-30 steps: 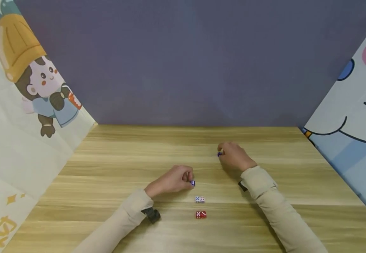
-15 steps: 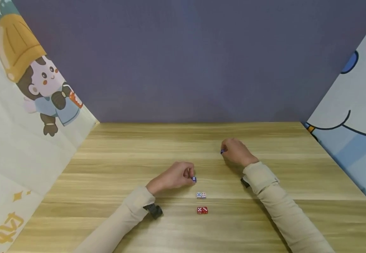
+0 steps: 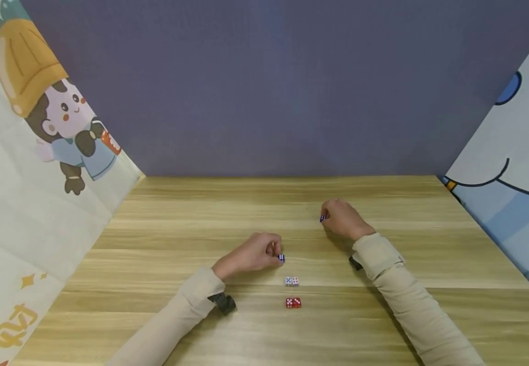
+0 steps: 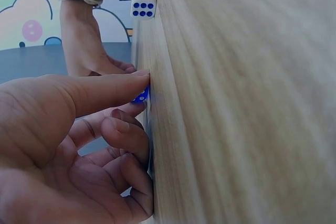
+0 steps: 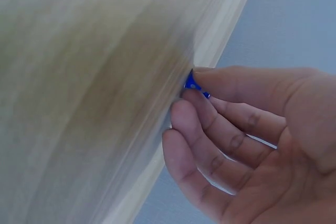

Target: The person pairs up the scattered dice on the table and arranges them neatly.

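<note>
My left hand (image 3: 254,252) pinches a blue die (image 3: 281,258) with white pips between thumb and forefinger, low over the wooden table. Farther back and to the right, my right hand (image 3: 344,219) pinches a second blue die (image 3: 322,218). In the right wrist view that blue die (image 5: 192,82) shows only partly between thumb and fingertips, at the table surface. Just in front of the left hand lie two white dice (image 3: 291,281) side by side. Nearer still, two red dice (image 3: 293,303) sit against each other.
The wooden table (image 3: 191,203) ends at a dark grey-blue panel (image 3: 264,91) at the back. Cartoon-printed sheets flank it on the left (image 3: 12,178) and right (image 3: 511,203). A black wrist strap device (image 3: 224,303) hangs from the left sleeve.
The head view has shifted slightly, moving the whole scene a little right and up. Both hands keep pinching their blue dice, and the white and red dice stay in place.
</note>
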`<state>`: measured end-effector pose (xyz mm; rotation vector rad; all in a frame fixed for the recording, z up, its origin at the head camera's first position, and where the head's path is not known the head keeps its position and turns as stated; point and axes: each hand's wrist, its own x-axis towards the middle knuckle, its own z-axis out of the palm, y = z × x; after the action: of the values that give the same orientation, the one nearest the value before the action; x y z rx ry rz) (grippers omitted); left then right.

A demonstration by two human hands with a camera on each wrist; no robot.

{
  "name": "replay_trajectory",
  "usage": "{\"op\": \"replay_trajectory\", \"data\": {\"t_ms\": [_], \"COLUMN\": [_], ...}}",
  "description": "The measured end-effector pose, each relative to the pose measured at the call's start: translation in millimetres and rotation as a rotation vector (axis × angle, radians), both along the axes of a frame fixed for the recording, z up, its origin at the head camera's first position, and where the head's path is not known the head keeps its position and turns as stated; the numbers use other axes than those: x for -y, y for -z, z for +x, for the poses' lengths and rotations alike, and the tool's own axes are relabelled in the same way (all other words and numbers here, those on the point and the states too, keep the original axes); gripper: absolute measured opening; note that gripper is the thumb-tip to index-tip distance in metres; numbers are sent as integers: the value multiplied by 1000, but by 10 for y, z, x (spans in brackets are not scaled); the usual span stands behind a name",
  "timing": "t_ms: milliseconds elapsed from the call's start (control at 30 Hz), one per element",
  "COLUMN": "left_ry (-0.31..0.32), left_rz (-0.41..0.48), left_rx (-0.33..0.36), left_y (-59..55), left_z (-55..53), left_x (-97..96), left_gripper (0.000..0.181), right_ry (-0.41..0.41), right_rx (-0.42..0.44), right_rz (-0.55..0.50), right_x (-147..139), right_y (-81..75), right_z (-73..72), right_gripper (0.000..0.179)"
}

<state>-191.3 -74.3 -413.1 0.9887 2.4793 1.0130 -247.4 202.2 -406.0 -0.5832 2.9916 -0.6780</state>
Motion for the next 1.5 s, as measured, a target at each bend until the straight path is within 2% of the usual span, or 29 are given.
{"op": "replay_trajectory", "data": {"t_ms": [567,967,1167,1300,1433,1500], "left_ry": [8,-6,11,28,35,39], "left_rz": [15,9,18,18,-4,-10], "left_rx": [11,17,42,35,18,9], "left_y": [22,24,51,41,13,1], "left_z": [-16,-8,14,24,34,37], "left_x": [4,9,6,-11,-14,-15], "left_gripper": [18,18,17,16,16,16], "right_ry": [-4,-28,-61,-91,-176,-230], "right_rx": [14,-17,-34,16,76,74], "right_rz": [10,46,13,-24,-68,-72], "right_x": [-1,134,167,182,296,384], "right_y": [-28,-122,-206,-268,-263,-211], "right_z": [22,112,270,440,610,692], "right_gripper": [5,5,5,7,8,6]}}
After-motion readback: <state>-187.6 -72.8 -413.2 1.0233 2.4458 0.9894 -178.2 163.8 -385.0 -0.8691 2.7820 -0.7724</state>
